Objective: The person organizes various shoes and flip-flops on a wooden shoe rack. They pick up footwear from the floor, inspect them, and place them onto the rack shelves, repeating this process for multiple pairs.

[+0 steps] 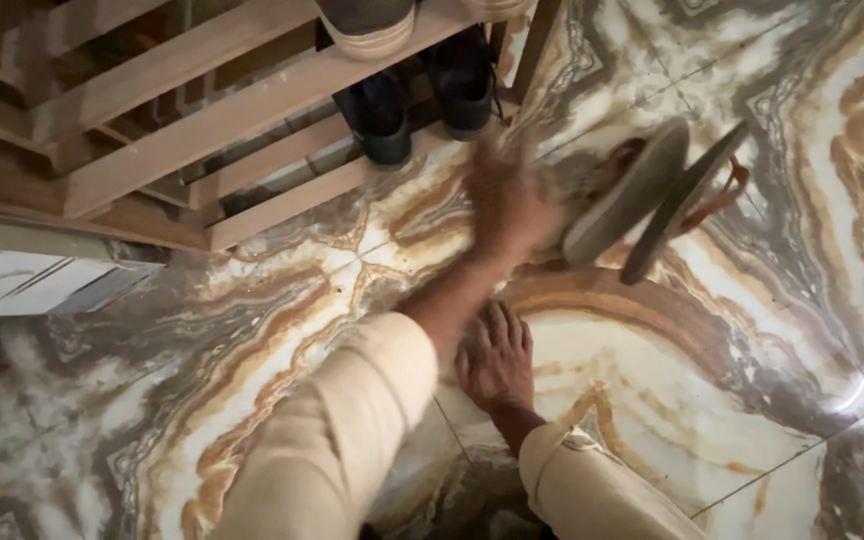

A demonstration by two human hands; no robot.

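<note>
My left hand reaches forward from a cream sleeve and is blurred by motion. It grips a pair of sandals that hang tilted above the marble floor with their soles towards me. One sole is grey, the other dark with a reddish strap. Just left of the hand stands a wooden shoe rack. A pair of dark shoes sits on its low shelf. My right hand is out of the picture. My bare foot rests on the floor below the hand.
A light-soled shoe sits on an upper rack slat. The rack's slats fill the top left. A white panel lies at the left edge. Veined marble tiles spread to the right and front.
</note>
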